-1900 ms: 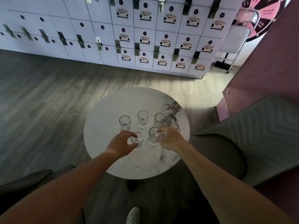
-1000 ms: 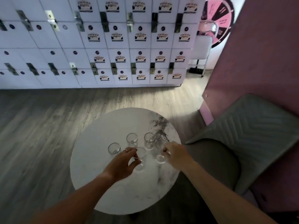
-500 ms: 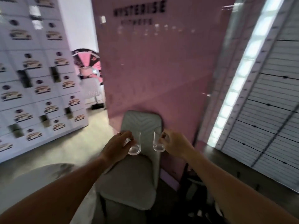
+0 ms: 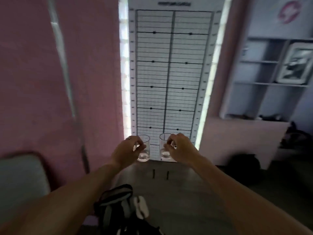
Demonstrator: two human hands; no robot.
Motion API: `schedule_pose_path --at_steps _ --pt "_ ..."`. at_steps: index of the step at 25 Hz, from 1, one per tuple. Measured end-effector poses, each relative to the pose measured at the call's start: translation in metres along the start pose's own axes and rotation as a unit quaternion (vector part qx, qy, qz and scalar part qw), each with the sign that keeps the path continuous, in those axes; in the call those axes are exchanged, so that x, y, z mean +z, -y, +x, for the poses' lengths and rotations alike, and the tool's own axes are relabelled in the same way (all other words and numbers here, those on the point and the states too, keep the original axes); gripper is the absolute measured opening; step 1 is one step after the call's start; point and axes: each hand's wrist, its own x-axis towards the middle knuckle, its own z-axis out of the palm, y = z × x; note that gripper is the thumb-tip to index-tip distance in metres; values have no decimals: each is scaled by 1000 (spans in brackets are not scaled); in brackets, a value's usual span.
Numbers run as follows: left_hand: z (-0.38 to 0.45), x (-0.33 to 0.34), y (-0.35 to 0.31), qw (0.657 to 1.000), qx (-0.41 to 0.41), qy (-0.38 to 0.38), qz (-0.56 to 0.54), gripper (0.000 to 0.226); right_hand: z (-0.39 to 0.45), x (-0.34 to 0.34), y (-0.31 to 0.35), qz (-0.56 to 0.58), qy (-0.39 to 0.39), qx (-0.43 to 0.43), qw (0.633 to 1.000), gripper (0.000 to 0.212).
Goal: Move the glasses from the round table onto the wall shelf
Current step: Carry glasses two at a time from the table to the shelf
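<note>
- Left hand (image 4: 126, 152) is pinched round a clear glass (image 4: 144, 149), fingers and thumb closed on its side near the rim, and it holds the glass upright in the air in front of the body.
- Right hand (image 4: 181, 150) does the same with a second glass (image 4: 165, 148), fingertips nipped on the wall of it; the two glasses hang side by side, close but not touching.
- Both glasses look empty, though the picture is blurred, so I would not swear to it.
- Straight ahead stands a tall lined board (image 4: 169, 70) with lit strips down its edges, pink wall to the left of it.
- Off to the right, well apart from the hands, is the wall shelf (image 4: 264, 83), with what looks like a framed picture in an upper compartment.
- By my reckoning this is the carrying step: two glasses are off the round table, which is out of sight, and not yet set down.
- Next, I would say, calls for a turn to the right, a walk up to the shelf, and setting each glass flat on a bare board, kept upright and clear of one another.
</note>
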Motion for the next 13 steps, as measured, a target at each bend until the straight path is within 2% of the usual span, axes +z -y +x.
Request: schedule_pose_path --at_steps 4,7,13 --pt "68 81 -82 994 72 65 -50 12 -26 -75 -89 -26 -53 84 995 12" --pt "115 140 -134 987 97 98 -81 14 -36 -119 -154 -45 -84 140 986 13" --pt "217 252 -190 974 131 143 -121 17 -5 -176 -266 -70 -102 200 972 12"
